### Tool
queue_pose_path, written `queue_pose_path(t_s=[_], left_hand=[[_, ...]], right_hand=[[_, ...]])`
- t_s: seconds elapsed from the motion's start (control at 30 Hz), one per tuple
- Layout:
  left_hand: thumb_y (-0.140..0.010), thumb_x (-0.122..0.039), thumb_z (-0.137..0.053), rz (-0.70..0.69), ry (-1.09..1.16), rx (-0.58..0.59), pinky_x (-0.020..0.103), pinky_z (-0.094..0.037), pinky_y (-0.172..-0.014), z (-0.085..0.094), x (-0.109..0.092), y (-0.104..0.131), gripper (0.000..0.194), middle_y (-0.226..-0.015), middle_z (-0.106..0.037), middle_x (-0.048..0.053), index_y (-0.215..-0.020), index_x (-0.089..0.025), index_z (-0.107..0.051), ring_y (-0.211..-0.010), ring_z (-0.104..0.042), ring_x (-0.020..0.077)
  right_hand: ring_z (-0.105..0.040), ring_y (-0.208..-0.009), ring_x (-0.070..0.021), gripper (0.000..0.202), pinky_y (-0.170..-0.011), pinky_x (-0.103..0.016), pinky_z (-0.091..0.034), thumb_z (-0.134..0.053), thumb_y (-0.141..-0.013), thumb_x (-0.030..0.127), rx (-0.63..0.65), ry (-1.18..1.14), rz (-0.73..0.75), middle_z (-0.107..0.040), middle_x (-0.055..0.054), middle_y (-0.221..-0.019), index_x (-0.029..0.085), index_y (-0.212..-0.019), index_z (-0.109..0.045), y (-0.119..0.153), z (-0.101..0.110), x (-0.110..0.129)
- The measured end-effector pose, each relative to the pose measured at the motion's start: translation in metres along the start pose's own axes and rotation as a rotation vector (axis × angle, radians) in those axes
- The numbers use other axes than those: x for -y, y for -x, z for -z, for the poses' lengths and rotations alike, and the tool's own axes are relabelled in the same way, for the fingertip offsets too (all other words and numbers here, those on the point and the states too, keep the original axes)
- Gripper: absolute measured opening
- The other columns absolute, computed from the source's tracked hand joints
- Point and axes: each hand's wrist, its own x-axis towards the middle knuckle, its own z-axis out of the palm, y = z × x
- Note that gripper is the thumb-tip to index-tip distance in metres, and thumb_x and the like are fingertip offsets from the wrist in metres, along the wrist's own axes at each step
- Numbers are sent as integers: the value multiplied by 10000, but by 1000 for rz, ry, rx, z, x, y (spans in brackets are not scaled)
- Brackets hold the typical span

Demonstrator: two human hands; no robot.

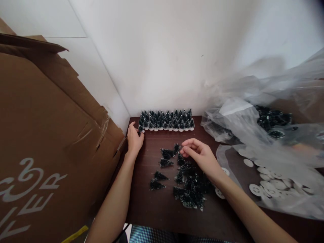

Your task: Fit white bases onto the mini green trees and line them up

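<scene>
Several dark green miniature trees (165, 119) with frosted tips and round white bases stand upright in tight rows against the wall. At the left end of the front row, my left hand (134, 137) has its thumb and fingers around a small tree (141, 129) on a white base. My right hand (198, 153) hovers over loose trees, its fingers loosely curled and apart, and nothing shows between them. Closest to those fingertips is one loose tree (176, 148). Other baseless trees (191, 189) lie in a pile below and left of that hand.
A large cardboard box (50, 128) leans in from the left. On the right lies a clear plastic bag (235, 162) with white round bases (273, 184). Behind it, another plastic bag (227, 113) holds dark green pieces (273, 118). The brown table (149, 202) meets a white wall (164, 60).
</scene>
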Motion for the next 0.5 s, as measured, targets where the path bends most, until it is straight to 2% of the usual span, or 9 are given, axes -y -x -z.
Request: queue_pose_path(t_s=[0.17,0.27,0.4,0.5], left_hand=[[-772,-112,-636,34,-10,-7,476,-484,-960,4,-8,4,636,-1012,-537,101,-1352,-110,-374,-992,-603,284],[-765,-132,-657,50,-2,-27,496,-474,-973,7,-18,9,674,-1067,-499,119,-1357,-114,-335,-1021,-586,294],[-774,-149,-653,-16,42,-145,488,-495,-926,13,-39,17,664,-1048,-466,94,-1354,-151,-329,-976,-579,274],[-841,-184,-598,-99,83,-233,421,-508,-849,20,-57,23,573,-1016,-472,77,-1358,-141,-356,-891,-565,229]], right_hand=[[-650,-704,-173,238,-701,-326,-520,-707,-766,410,-23,26,19,-704,-31,-749,206,-856,-624,-1,4,-1],[-667,-758,-191,206,-728,-333,-515,-674,-799,386,-60,109,82,-709,-42,-789,204,-882,-622,-2,9,0],[-665,-823,-210,157,-740,-336,-496,-617,-843,349,-139,335,209,-707,-54,-858,202,-897,-630,-3,15,2],[-657,-838,-203,140,-721,-314,-479,-586,-870,323,-158,511,272,-709,-53,-906,203,-920,-637,-3,20,5]])
